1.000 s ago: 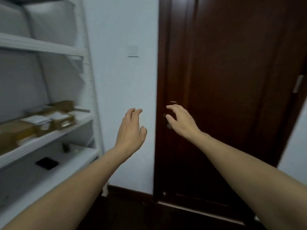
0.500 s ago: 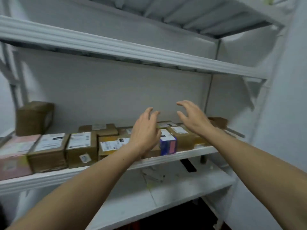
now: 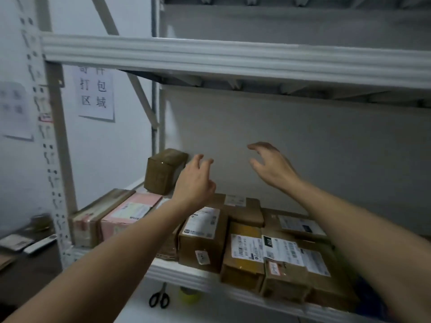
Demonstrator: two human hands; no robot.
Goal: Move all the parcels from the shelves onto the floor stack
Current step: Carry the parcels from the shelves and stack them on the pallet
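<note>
A white metal rack fills the view against a pale wall, with a printed paper sign taped up at 10 o'clock. The middle shelf carries the parcels, packed close together from 8 o'clock across to 4 o'clock. The floor stack is out of view.

A small brown taped box stands alone at the back. A flat pink parcel lies in front of it, towards 7 o'clock. A labelled cardboard box and a yellowish carton sit side by side, touching, at the shelf's front edge.

The left hand is empty with its fingers spread, raised above the row with the brown box just at its 9 o'clock. The right hand is also empty, its fingers loosely curved, hovering well above the parcels at 3 o'clock of the left. Neither touches anything.

The cartons look stiff and taped, and probably light to moderate in weight, so a two-handed hold on opposite side faces should suit them. The glossy labels may be slick, so bare cardboard is the better place to grip. The brown box stands clear of its neighbours and seems the easiest to lift first.

On the shelf below, scissors and a tape roll lie at 6 o'clock
</note>
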